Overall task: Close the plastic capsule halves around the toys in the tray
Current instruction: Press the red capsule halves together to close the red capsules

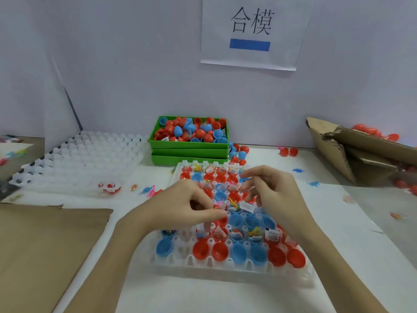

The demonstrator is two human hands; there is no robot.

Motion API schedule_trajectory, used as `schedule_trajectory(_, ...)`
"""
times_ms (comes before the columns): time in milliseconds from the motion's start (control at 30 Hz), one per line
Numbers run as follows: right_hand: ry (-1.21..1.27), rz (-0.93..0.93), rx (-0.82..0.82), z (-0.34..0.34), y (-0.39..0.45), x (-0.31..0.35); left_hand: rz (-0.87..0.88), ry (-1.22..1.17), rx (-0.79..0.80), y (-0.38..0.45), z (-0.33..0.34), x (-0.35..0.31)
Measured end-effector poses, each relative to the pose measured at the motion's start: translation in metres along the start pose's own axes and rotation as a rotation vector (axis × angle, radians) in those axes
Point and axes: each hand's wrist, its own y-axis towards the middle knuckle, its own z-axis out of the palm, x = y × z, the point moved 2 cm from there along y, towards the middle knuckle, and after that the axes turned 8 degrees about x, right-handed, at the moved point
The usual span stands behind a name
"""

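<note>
Capsule halves point(201, 249): red and blue open cups sitting in the pockets of the white tray point(225, 271), mouths up, so each cup's axis stands roughly vertical; the near row looks empty, the rows behind hold toys
Toys point(233, 204): small figures and packets in clear wrap, poking out of the cups in the middle and far rows
Handling: the halves look like thin, light, smooth plastic, stiff enough to snap shut yet easy to squash or let slip; best taken by the rounded outside near the rim, thumb opposite fingers, then pressed straight down along the cup's axis so the rims meet squarely
Left hand point(191, 205): over the tray's middle left, thumb and fingers curled together as if pinching something small; what it pinches is hidden by the fingers, possibly a toy or wrapper
Right hand point(270, 190): over the tray's middle right, fingers loosely bent with the tips near a clear wrapper; I cannot tell whether it grips anything
Tray position: on the white table straight ahead, just in front of the green bins point(189, 152)
Green bins: stacked, the top one heaped with loose red and blue halves
Spare trays point(79, 154): white, far left
Cardboard box point(361, 152): torn, far right, red halves behind it
Brown cardboard sheet point(45, 245): flat, near left
</note>
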Motion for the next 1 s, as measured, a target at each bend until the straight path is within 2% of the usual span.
schedule_trajectory(200, -0.118, -0.052, 0.068, 0.007, -0.005, 0.003, -0.072, -0.027, 0.251, -0.019, -0.008, -0.005)
schedule_trajectory(333, -0.167, -0.076, 0.115, 0.011, -0.009, 0.008, -0.061, 0.112, 0.258, -0.019, -0.003, -0.013)
schedule_trajectory(633, -0.239, -0.083, 0.162, 0.017, -0.012, 0.010, -0.085, 0.204, 0.265, -0.020, -0.002, -0.016)
schedule_trajectory(767, -0.237, -0.081, 0.185, 0.018, -0.011, 0.009, -0.053, 0.085, 0.210, -0.021, -0.005, -0.014)
schedule_trajectory(867, -0.196, -0.076, 0.235, 0.020, -0.010, 0.009, 0.049, 0.070, 0.074, -0.022, -0.010, -0.014)
schedule_trajectory(933, -0.093, -0.039, 0.348, 0.020, -0.010, 0.011, 0.128, 0.089, -0.031, -0.021, -0.011, -0.016)
schedule_trajectory(1000, 0.166, 0.044, 0.511, 0.020, -0.011, 0.014, 0.171, 0.100, -0.108, -0.021, -0.013, -0.019)
